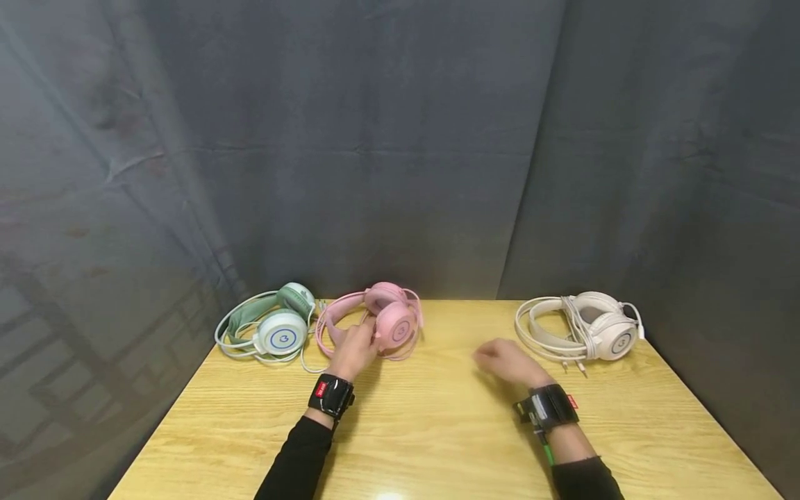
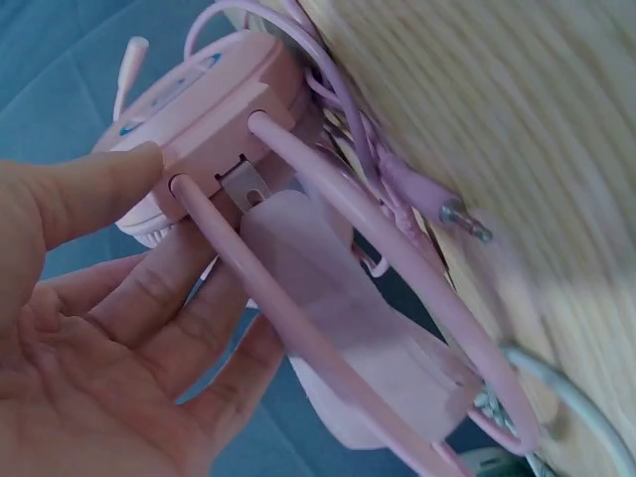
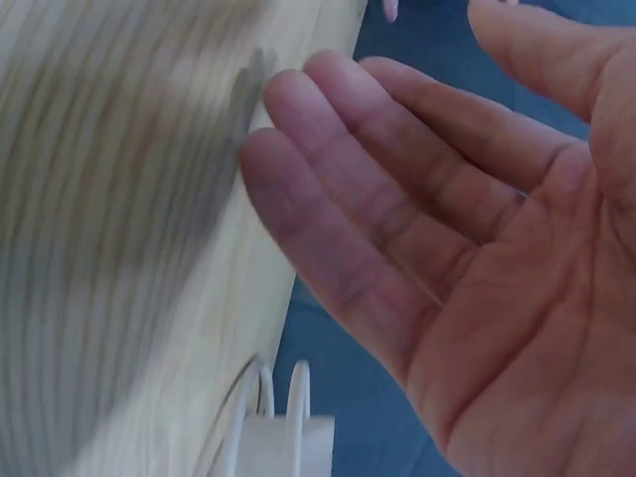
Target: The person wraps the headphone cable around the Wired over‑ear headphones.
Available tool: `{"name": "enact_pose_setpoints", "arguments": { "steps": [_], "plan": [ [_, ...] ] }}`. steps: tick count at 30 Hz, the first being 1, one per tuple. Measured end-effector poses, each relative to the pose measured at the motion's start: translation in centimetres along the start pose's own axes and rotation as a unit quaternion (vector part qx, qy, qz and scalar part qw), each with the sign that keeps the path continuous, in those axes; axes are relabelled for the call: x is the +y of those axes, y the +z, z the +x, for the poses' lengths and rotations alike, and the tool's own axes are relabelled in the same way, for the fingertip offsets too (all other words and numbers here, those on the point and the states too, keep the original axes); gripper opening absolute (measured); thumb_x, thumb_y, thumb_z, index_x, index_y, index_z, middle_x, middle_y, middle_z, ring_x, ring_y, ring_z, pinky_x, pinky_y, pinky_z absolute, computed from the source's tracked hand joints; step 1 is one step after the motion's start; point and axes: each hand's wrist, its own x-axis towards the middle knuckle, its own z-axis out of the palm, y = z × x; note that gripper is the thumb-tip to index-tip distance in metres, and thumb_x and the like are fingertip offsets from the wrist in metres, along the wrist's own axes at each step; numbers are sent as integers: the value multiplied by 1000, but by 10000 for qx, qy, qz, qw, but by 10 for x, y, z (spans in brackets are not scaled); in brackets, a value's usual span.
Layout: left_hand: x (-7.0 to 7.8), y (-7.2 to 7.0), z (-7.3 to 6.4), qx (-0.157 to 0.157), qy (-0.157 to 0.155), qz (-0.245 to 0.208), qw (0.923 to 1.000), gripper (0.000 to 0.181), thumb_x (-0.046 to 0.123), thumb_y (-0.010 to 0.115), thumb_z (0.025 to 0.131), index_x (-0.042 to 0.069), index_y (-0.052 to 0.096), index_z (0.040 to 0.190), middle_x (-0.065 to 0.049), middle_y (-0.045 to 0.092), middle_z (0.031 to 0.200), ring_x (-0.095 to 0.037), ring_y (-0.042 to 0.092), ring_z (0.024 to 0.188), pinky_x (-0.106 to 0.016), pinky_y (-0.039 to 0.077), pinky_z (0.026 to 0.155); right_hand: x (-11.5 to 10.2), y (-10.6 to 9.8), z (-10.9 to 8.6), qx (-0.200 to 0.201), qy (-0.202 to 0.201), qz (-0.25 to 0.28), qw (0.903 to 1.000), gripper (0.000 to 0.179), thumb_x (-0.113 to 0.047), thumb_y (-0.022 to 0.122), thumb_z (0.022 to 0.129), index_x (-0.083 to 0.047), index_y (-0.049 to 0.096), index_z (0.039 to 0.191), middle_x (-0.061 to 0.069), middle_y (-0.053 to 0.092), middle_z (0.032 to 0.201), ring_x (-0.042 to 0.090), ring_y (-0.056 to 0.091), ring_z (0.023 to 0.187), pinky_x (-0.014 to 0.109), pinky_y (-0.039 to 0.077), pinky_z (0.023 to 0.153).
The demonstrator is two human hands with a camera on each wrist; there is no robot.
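Note:
A pink headset [image 1: 396, 325] lies toward the back of the wooden table, left of centre. My left hand [image 1: 355, 351] is at its near ear cup. In the left wrist view the thumb presses the rim of that ear cup [image 2: 214, 124] and the other fingers reach behind it, pinching it. The headband's twin tubes [image 2: 328, 368] and a cable plug [image 2: 462, 214] show beside the table surface. My right hand [image 1: 509, 361], slightly blurred, hovers over the table between the pink headset and a white headset [image 1: 615, 337]. Its fingers are relaxed and hold nothing in the right wrist view.
A green and white headset [image 1: 282, 337] sits at the back left, close to the pink one, its cable trailing toward it. The white headset's cable is bundled around its headband. Dark grey cloth [image 1: 375, 153] hangs behind the table [image 1: 425, 430] and along both sides.

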Motion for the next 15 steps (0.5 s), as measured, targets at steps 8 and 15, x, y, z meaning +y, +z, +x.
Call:
{"name": "enact_pose_setpoints", "arguments": {
  "steps": [8, 15],
  "plan": [
    [16, 2, 0, -646, 302, -909, 9933, 25, 9, 63, 93, 7, 58, 118, -11, 72, 99, -29, 69, 91, -45, 53, 84, -28, 20, 16, -126, 208, 924, 9954, 34, -27, 51, 101, 3, 67, 108, 14, 69, 82, 27, 64, 66, 35, 54, 57],
    [31, 2, 0, -1475, 865, -1923, 9663, 35, 14, 51, 101, 5, 48, 135, -18, 62, 127, -30, 66, 106, -43, 55, 89, -60, 48, 31, -77, 445, 1564, 9867, 35, -24, 56, 99, 2, 62, 121, 19, 68, 83, 31, 65, 64, 39, 56, 53]
  ]
}}
